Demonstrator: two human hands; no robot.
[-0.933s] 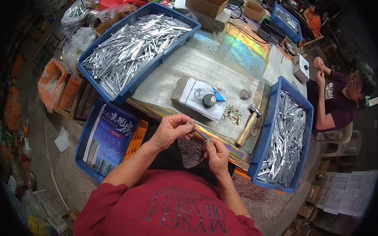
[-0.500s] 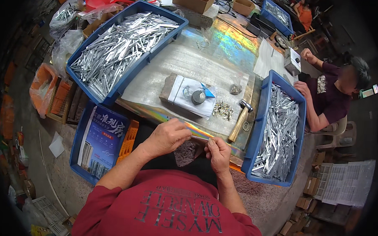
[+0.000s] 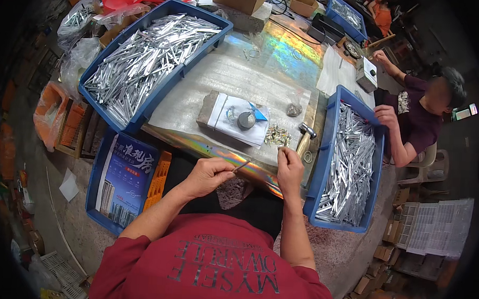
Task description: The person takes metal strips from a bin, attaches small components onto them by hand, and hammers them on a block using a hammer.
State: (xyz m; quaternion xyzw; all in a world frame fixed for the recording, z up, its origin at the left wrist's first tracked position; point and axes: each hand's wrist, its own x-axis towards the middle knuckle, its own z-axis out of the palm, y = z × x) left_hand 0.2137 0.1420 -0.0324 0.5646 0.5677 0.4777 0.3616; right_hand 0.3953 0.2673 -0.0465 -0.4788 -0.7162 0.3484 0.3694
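On the near side of the block (image 3: 207, 109), the person's left hand (image 3: 209, 177) pinches a thin metal strip (image 3: 242, 166). The right hand (image 3: 290, 174) bunches its fingertips beside the small pins (image 3: 276, 134) right of the block, any hold unclear. White print marks the blue poster (image 3: 125, 177) left of it, dark lettering the red shirt (image 3: 214, 231).

Floor (image 3: 334, 255): grey, mottled, lit unevenly. Worktop (image 3: 286, 50): glossy patch reflecting rainbow colours. Pale plastic chair (image 3: 438, 167) stands right of it. Upper-right room dim.
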